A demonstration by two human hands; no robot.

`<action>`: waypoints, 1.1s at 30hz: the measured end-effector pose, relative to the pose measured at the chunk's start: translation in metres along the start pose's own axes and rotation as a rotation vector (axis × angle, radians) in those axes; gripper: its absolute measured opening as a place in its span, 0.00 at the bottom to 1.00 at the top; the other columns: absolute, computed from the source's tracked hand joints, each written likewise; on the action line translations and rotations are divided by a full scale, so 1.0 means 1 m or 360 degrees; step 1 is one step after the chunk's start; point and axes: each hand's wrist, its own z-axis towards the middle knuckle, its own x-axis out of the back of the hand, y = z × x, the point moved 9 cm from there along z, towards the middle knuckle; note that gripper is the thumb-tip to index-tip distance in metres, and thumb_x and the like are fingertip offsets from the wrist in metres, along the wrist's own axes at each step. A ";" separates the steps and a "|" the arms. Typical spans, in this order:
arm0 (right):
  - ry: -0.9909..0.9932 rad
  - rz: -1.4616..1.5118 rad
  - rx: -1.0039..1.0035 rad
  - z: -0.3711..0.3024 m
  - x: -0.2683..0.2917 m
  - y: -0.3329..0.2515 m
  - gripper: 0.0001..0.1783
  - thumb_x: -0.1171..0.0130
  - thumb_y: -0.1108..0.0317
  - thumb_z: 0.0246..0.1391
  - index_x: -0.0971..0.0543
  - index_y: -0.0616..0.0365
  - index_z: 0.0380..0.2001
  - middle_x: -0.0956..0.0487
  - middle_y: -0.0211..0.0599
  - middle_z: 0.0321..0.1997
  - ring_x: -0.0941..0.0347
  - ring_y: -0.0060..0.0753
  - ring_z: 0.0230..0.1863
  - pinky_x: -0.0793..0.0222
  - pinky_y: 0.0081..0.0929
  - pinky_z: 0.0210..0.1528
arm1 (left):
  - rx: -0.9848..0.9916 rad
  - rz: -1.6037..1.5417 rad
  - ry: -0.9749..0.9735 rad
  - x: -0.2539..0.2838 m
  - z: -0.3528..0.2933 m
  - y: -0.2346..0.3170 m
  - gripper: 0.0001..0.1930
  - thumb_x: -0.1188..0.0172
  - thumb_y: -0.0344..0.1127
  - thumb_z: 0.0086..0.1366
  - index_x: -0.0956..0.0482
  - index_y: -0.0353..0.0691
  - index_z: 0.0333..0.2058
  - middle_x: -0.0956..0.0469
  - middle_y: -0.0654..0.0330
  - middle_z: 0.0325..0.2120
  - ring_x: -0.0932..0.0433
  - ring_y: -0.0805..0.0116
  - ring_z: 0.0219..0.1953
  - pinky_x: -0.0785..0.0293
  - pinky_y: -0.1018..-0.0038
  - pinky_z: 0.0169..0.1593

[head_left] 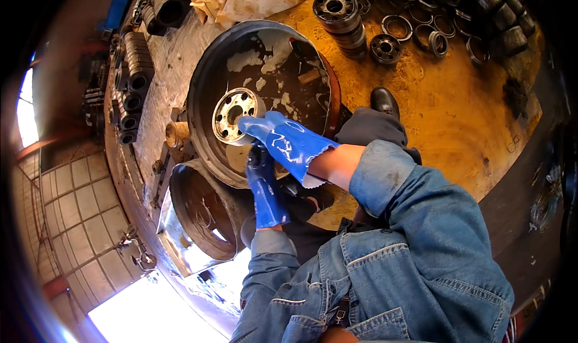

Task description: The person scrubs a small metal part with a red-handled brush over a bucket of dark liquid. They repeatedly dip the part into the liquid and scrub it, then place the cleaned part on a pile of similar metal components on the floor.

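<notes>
A round, pale metal hub (pixel 224 121) with a large centre hole and a ring of smaller holes is held tilted over a wide round tub (pixel 195 84). My right hand (pixel 283 139), in a wet blue rubber glove, is closed on the hub's right side, its fingers reaching over the rim. Just below it, my left hand (pixel 265 183), in a matching glove with dark wet fingers, is closed at the hub's lower right edge; the right glove partly hides its fingertips. Dark liquid (pixel 241 81) with patches of pale foam lies in the tub.
A second round drum (pixel 201 210) stands at the tub's near left. Stacked hubs (pixel 340 21) and loose metal rings (pixel 424 36) lie on the stained floor at the far right. Cylindrical parts (pixel 135 72) line the left. Crumpled brown paper (pixel 247 0) lies beyond the tub.
</notes>
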 end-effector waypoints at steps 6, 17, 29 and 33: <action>0.0084 -0.0451 0.0227 -0.016 0.017 -0.030 0.22 0.42 0.61 0.68 0.23 0.57 0.61 0.18 0.44 0.55 0.22 0.38 0.54 0.27 0.31 0.58 | 0.0328 -0.0827 -0.0056 -0.055 -0.041 0.020 0.13 0.44 0.37 0.76 0.17 0.37 0.50 0.15 0.59 0.41 0.17 0.67 0.41 0.20 0.68 0.44; 0.0151 -0.0974 0.0464 -0.035 0.028 -0.065 0.22 0.45 0.67 0.68 0.25 0.56 0.63 0.20 0.51 0.56 0.24 0.49 0.57 0.28 0.38 0.61 | -0.0213 0.1599 -0.0365 -0.058 -0.010 0.023 0.23 0.40 0.51 0.69 0.18 0.44 0.55 0.15 0.53 0.51 0.17 0.49 0.53 0.21 0.58 0.53; 0.0144 -0.1162 0.0452 -0.041 0.026 -0.078 0.24 0.49 0.74 0.67 0.26 0.54 0.65 0.22 0.58 0.57 0.25 0.62 0.59 0.28 0.45 0.62 | -0.0115 0.1613 -0.0325 -0.058 -0.011 0.032 0.22 0.41 0.54 0.69 0.15 0.46 0.51 0.15 0.51 0.50 0.17 0.48 0.53 0.22 0.57 0.54; 0.0290 -0.1115 0.0470 -0.036 0.032 -0.060 0.21 0.51 0.72 0.69 0.25 0.53 0.63 0.21 0.57 0.57 0.23 0.57 0.57 0.26 0.43 0.60 | -0.0109 0.1364 -0.0211 -0.060 -0.022 0.043 0.22 0.43 0.54 0.70 0.15 0.45 0.50 0.14 0.51 0.48 0.17 0.47 0.52 0.22 0.56 0.53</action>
